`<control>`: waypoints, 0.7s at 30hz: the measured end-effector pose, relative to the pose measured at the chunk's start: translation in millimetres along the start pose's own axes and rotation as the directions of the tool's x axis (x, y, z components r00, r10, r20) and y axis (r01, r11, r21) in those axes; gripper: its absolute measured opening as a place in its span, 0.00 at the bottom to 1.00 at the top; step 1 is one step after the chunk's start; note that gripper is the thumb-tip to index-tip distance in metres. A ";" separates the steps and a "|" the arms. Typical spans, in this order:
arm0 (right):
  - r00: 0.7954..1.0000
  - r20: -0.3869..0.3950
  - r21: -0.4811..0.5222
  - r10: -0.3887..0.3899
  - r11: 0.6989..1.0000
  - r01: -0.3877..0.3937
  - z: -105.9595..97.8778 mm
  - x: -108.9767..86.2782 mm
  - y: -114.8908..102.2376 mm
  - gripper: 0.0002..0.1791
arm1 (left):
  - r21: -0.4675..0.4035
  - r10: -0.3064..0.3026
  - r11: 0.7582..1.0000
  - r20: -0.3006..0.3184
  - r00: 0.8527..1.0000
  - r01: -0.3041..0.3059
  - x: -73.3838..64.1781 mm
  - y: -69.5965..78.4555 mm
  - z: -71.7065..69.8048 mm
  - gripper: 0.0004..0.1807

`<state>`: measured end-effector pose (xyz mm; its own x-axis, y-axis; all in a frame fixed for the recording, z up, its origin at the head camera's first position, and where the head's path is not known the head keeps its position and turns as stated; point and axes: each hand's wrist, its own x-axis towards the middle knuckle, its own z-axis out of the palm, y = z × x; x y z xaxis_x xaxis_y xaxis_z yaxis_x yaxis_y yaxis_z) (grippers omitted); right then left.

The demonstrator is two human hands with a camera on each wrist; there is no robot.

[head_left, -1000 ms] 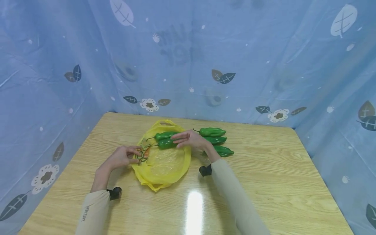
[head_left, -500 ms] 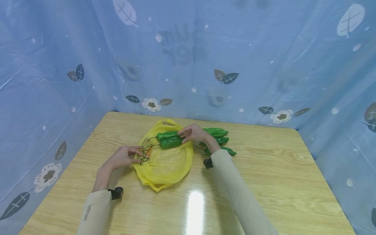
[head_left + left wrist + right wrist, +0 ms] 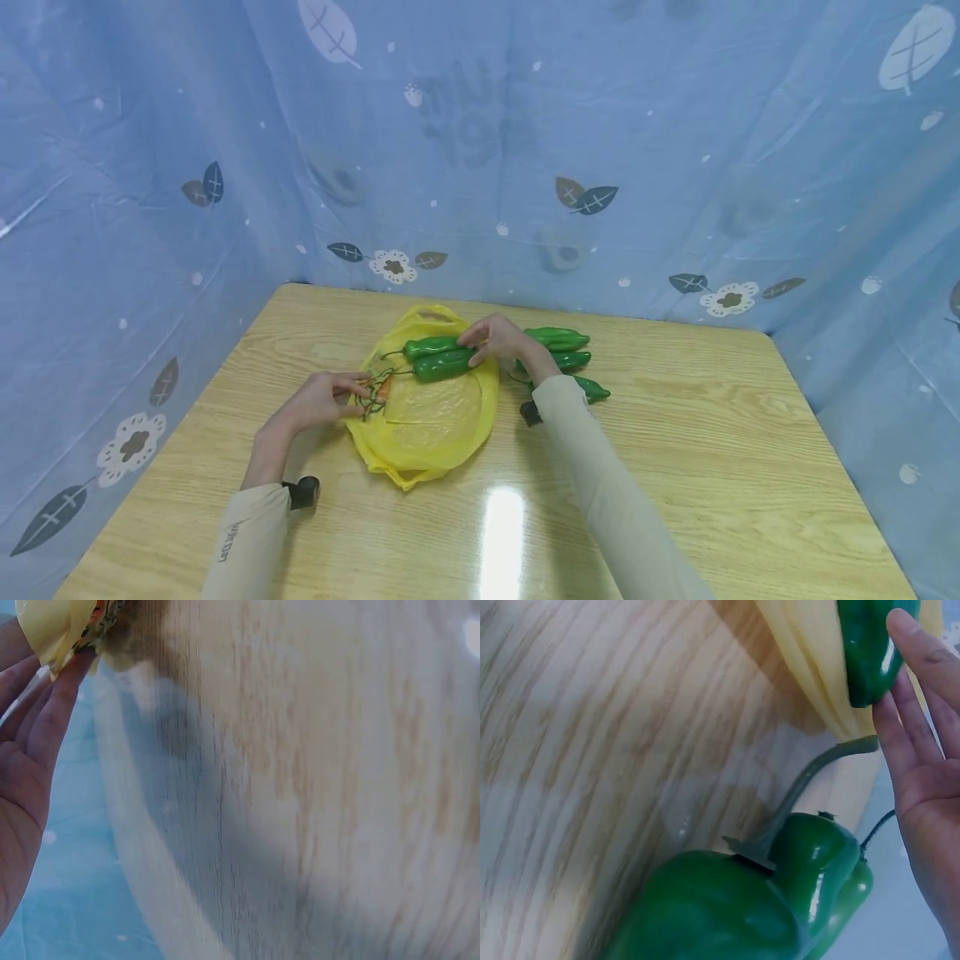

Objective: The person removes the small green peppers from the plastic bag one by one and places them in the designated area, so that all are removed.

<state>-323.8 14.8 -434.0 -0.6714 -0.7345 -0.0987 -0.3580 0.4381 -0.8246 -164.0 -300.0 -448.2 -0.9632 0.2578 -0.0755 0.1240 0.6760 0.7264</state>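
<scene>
A yellow plastic bag (image 3: 442, 417) lies spread on the table. My left hand (image 3: 318, 402) pinches its left rim, beside a small orange piece (image 3: 384, 389) with thin dark green, stem-like strands; in the left wrist view my fingers curl round the yellow edge. On the bag, two long green peppers (image 3: 441, 367) lie side by side, stems toward the left. My right hand (image 3: 501, 337) is at their right ends, and the right wrist view has a pepper tip (image 3: 866, 671) between thumb and fingers. The far pepper's right end is hidden behind the fingers.
Right of the bag lie three more green peppers, the back one (image 3: 558, 338), the middle one (image 3: 573, 361) and the front one (image 3: 594, 389), partly covered by my right arm. The wooden table (image 3: 675, 467) ends at a blue patterned curtain (image 3: 480, 150).
My right hand has moved slightly back and closed its thumb and fingers on the pepper end. My left hand stays on the bag rim. The whole view has shifted slightly.
</scene>
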 end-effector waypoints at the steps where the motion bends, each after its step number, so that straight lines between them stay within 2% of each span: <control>1: 1.000 0.002 -0.014 0.007 1.000 -0.007 0.5 0.8 0.6 0.22 | -0.004 -0.005 1.000 -0.002 1.000 0.005 0.2 0.0 0.1 0.13; 15: 0.998 0.024 -0.109 0.062 0.992 -0.059 16.0 3.0 1.2 0.25 | -0.005 0.004 1.000 -0.001 1.000 -0.004 1.2 -0.9 -0.7 0.12; 21: 0.996 0.014 -0.198 0.085 0.977 -0.080 20.2 4.1 1.5 0.26 | -0.017 -0.015 1.000 -0.002 1.000 0.015 1.6 0.3 1.2 0.12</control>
<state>-314.0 2.0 -446.9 -0.6900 -0.7021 -0.1760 -0.4244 0.5894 -0.6874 -165.2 -298.6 -449.0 -0.9656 0.2458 -0.0850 0.1053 0.6683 0.7364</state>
